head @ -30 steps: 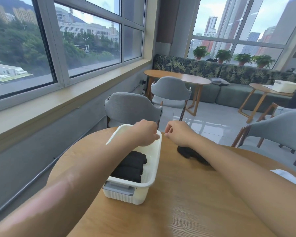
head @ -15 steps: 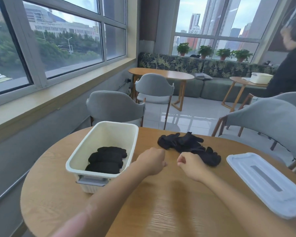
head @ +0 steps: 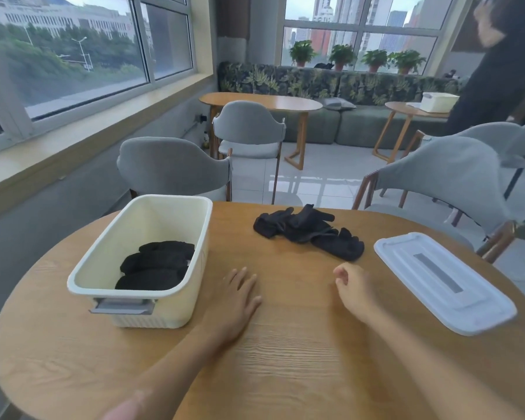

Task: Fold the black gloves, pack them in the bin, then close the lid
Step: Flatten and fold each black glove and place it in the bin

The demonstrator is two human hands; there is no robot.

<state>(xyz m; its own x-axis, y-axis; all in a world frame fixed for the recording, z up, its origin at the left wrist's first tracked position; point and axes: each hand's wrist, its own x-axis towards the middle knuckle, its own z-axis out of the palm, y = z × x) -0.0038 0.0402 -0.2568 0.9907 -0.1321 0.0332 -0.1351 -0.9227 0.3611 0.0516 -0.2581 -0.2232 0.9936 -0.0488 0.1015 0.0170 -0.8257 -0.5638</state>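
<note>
Head view, the only one supplied: a round wooden table (head: 285,374) carries all the task items. The unfolded black gloves (head: 308,230) lie in a loose heap on the far centre of the top, beyond both hands and slightly to the right of the midline. The heap's long axis runs from far left to near right, with its near-right end pointing toward the right hand (head: 353,287). That hand hovers or rests just short of the heap, fingers loosely curled and holding nothing; it is judged the nearer of the two to the gloves. The left hand (head: 240,294) lies flat on the table, palm down, fingers straight, also holding nothing, and sits just beside the right wall of the cream bin (head: 200,247). The two hands are well apart from each other. The bin stands at the left, its long axis running near to far, with three folded gloves (head: 156,266) stacked toward its near end and free floor at the far end. The white lid (head: 443,281) lies flat at the right of the table, well apart from the bin, its long axis running far left to near right. The coming move is judged a forward reach to the heap, shortest from the right. No brand, label or legible writing is visible on any of these items.
</note>
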